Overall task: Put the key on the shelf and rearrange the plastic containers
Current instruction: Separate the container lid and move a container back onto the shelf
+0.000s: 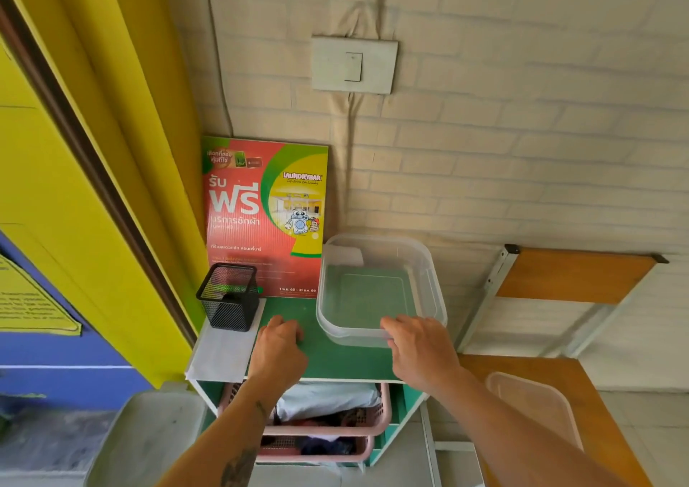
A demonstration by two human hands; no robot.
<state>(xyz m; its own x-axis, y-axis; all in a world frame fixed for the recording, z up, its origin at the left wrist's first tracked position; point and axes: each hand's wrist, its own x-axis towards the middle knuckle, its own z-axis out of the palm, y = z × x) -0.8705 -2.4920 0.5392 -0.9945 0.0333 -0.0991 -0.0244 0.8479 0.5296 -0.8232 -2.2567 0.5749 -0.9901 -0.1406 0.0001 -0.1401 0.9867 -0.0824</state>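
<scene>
Clear plastic container (pixel 380 289): square, empty, upright on green shelf top (pixel 335 360), centre right of frame, back edge near wall. Possibly two nested, from doubled rim; cannot tell.

Right hand (pixel 421 348): palm down over near rim of container, fingers curled onto the edge, touching; loose hold at most, not lifted.

Left hand (pixel 279 345): knuckles up, fingers folded under against bare shelf top, just left of container. Contents of fist hidden; key not visible anywhere, so cannot tell whether held or already set down.

Step, by judgement: key placement at or near its end under left hand, container rearranging beginning under right. Next move likely calls for a firmer rim grip and a slide or lift without knocking the poster.

Second container or lid (pixel 533 408): translucent, lower right, on wooden desk (pixel 596 404), well apart.

Also on shelf top: black mesh pen holder (pixel 229 296) on white sheet (pixel 220 356), left; red laundry poster (pixel 261 218) propped at back.

Below: pink baskets (pixel 328 430) with cloth.

Room: pale brick-pattern wall (pixel 522 132), light switch (pixel 354 65) upper centre, yellow door frame (pixel 93 132) left.
</scene>
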